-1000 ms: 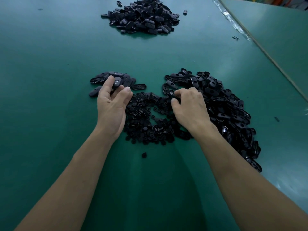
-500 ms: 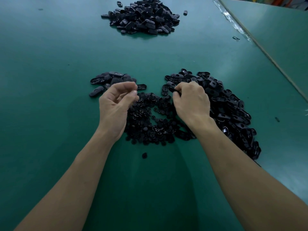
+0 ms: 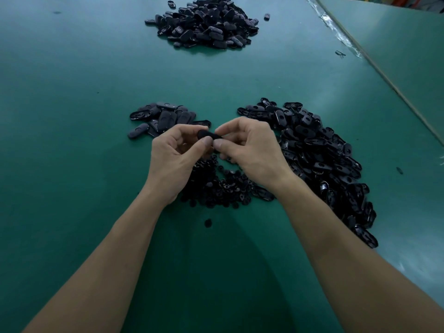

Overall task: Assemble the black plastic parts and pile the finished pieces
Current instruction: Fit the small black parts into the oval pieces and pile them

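Observation:
My left hand (image 3: 175,155) and my right hand (image 3: 249,147) meet above the table, and both pinch one black oval plastic part (image 3: 207,134) between thumbs and fingertips. Under the hands lies a heap of small round black parts (image 3: 221,186). A big pile of black oval shells (image 3: 322,152) spreads to the right of my right hand. A small pile of oval pieces (image 3: 163,117) lies just beyond my left hand. Whether a small part sits inside the held piece is hidden by my fingers.
A large pile of black oval pieces (image 3: 206,22) sits at the far side of the green table (image 3: 72,116). One small round part (image 3: 208,222) lies alone near my forearms. A seam with tape (image 3: 336,32) runs along the right, beside a second green surface (image 3: 396,44).
Both hands have lifted off the piles and come together. The right hand brought an oval shell from the right pile, and the left hand now pinches it too.

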`<action>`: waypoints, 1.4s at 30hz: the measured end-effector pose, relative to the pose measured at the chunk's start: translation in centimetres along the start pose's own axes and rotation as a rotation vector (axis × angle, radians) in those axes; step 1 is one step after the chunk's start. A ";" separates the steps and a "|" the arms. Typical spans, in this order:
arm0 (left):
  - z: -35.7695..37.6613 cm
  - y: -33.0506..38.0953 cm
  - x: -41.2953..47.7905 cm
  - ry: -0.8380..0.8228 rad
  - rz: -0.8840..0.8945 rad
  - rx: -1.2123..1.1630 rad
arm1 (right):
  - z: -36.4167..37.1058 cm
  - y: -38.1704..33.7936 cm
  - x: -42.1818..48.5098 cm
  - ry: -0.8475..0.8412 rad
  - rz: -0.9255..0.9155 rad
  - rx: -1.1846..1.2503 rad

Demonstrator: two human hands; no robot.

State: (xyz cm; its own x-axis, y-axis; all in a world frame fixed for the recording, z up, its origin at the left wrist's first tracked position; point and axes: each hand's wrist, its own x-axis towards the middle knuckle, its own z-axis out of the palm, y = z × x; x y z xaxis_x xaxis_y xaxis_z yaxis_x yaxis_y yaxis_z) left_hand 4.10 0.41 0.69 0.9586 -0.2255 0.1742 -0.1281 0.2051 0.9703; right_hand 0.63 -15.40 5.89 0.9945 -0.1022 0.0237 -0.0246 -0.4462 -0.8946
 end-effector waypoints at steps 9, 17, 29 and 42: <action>0.1 0.1 -0.2 0.007 -0.025 -0.012 | 0.0 0.5 -0.1 0.033 0.070 0.078; 0.0 0.0 -0.1 -0.002 -0.028 -0.023 | -0.2 0.7 -0.1 0.042 0.069 0.115; 0.2 0.1 -0.1 0.049 -0.039 -0.056 | -0.1 0.9 -0.6 -0.022 0.080 -0.638; 0.2 0.1 0.0 0.076 -0.041 -0.053 | -0.1 0.6 -0.4 0.053 0.062 -0.435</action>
State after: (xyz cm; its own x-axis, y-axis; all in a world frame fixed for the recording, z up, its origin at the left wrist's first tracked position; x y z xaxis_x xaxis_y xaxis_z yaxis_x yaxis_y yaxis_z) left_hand 4.03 0.22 0.81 0.9794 -0.1625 0.1198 -0.0769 0.2482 0.9656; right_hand 0.20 -15.74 5.39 0.9834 -0.1812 0.0088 -0.1362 -0.7693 -0.6243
